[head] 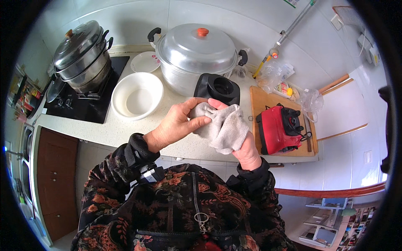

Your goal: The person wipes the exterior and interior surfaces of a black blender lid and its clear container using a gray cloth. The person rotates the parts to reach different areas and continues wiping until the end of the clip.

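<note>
A bunched light-grey cloth is held up between both hands, above the counter's front edge. My left hand pinches its left side, thumb in front and fingers behind. Most of my right hand is covered by the cloth; its wrist and a few fingertips show. Just beyond the hands stands a black square plastic piece with a round raised collar, its near side hidden by them. On a wooden cutting board to the right lies a red blender motor base, tipped over, with its black coupling side and cord showing.
A large lidded aluminium pot stands behind the black piece. Leftward are a white basin, a plate and a steamer pot on the black cooktop. Plastic bags and a gas pipe are at back right.
</note>
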The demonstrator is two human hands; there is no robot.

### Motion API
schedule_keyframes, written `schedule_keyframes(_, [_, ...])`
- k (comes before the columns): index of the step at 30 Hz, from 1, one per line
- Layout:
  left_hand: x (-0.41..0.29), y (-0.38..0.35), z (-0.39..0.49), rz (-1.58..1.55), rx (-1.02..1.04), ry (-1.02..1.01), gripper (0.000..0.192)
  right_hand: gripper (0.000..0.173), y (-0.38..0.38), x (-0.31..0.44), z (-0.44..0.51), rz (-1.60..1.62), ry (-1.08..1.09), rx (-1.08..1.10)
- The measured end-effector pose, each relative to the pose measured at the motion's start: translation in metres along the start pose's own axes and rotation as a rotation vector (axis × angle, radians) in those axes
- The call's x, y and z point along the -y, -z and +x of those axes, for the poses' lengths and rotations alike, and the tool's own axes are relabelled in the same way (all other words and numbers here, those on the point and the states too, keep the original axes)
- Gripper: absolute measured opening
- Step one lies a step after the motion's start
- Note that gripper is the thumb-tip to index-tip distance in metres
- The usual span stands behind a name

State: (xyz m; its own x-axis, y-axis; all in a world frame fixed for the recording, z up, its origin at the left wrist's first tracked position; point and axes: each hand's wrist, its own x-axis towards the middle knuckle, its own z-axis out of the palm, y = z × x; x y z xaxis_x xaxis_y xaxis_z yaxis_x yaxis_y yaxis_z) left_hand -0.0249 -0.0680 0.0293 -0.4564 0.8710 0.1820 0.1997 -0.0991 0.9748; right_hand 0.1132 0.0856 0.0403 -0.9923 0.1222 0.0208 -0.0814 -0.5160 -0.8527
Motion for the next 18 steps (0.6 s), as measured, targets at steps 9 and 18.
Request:
schedule_keyframes(9, [0.015, 0.014, -0.017, -0.295, -0.029, 0.047, 0.028, 0.033, -0.004, 0.013, -0.005, -0.639, 0.077, -0.117])
schedule_keyframes(18, [0.013, 0.021, -0.033, -0.818, 0.099, 0.088, 0.052, 0.024, -0.009, 0.0, -0.001, -0.42, 0.081, -0.141])
